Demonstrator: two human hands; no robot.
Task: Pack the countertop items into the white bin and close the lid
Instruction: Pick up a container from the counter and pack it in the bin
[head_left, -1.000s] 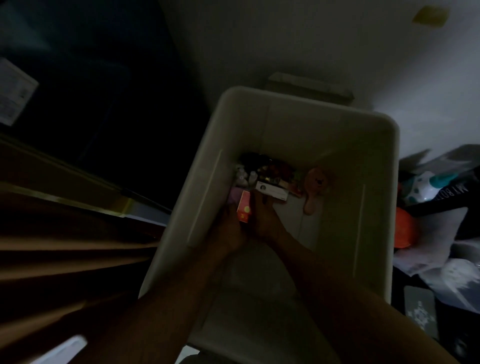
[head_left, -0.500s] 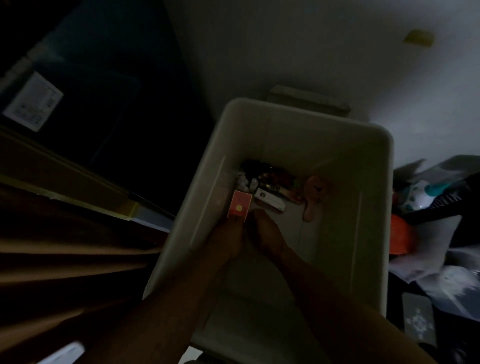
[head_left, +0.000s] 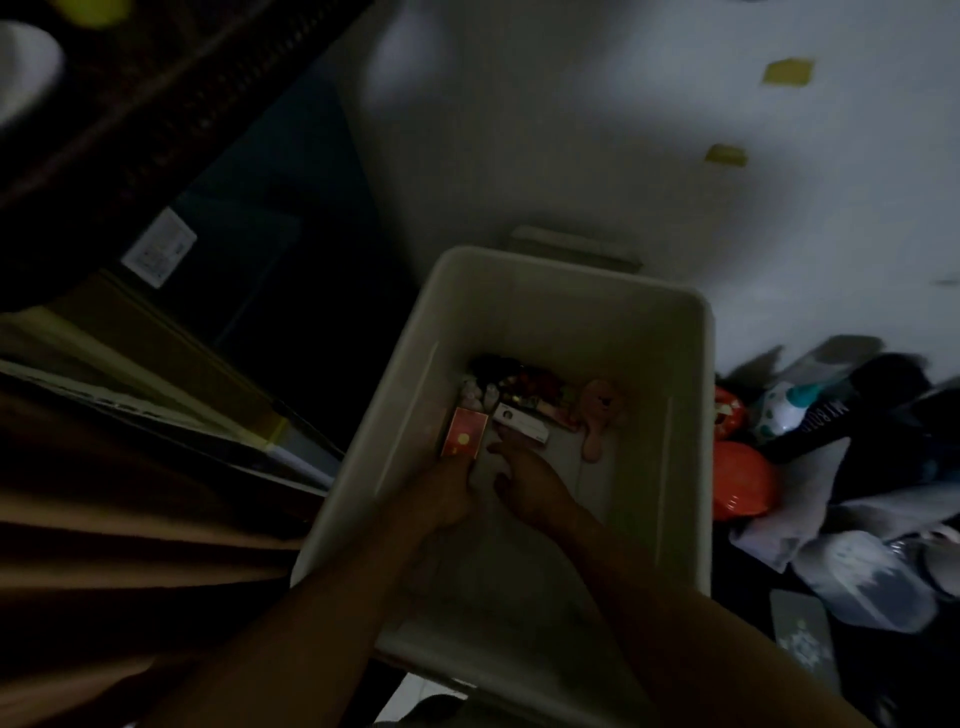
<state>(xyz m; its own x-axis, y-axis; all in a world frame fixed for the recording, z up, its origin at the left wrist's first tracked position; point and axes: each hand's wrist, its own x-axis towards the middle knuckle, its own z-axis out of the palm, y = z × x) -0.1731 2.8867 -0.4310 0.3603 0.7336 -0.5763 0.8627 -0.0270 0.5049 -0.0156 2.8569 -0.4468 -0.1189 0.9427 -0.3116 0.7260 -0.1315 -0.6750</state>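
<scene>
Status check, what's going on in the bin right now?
Left hand at near edge of red box, grip unclear. Right hand open, empty. White bin lid off. Nothing in the way.

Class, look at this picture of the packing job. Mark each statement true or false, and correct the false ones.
1. The white bin has its lid on. False: it stands open.
2. The red box is inside the bin, near its left wall. True.
3. The pink plush toy lies outside the bin. False: it lies inside, right of the white carton.
4. The left hand and right hand are both inside the bin. True.
5. The orange bag is in the bin. False: it lies outside, to its right.
</scene>
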